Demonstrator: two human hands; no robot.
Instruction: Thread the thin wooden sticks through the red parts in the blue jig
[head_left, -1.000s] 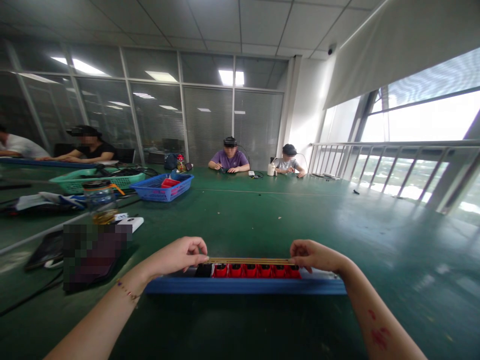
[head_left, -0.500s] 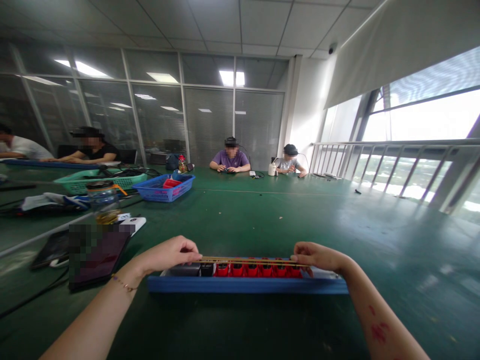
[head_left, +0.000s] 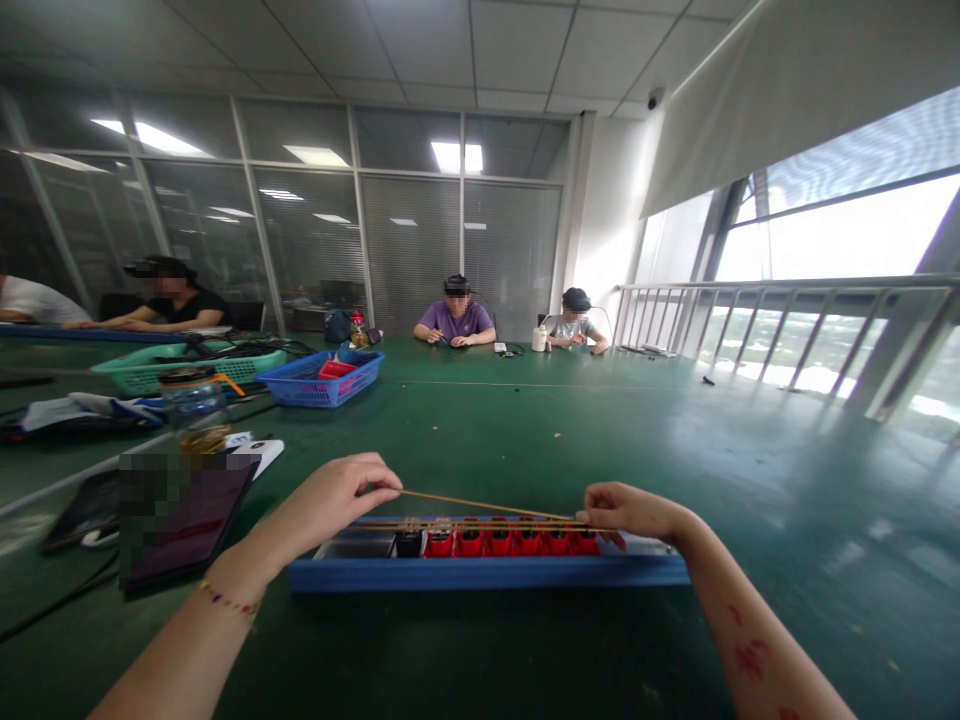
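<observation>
A long blue tray (head_left: pixel 487 574) lies across the green table in front of me, with a row of red cups (head_left: pixel 499 541) and a black piece (head_left: pixel 409 543) inside. Several thin yellowish sticks run lengthwise above the cups. My left hand (head_left: pixel 364 487) pinches the left end of one thin stick (head_left: pixel 480 503), raised above the others and sloping down to the right. At the tray's right part, my right hand (head_left: pixel 619 510) has its fingers closed on the sticks' right ends.
Left of the tray are a dark tablet (head_left: pixel 195 520), a lidded jar (head_left: pixel 193 410), a blue basket (head_left: pixel 322 380) and a green basket (head_left: pixel 187 367). People sit at the table's far side and far left.
My left hand has risen slightly, lifting the left end of one stick away from the others. My right hand stays at the right ends. The view has shifted slightly.
</observation>
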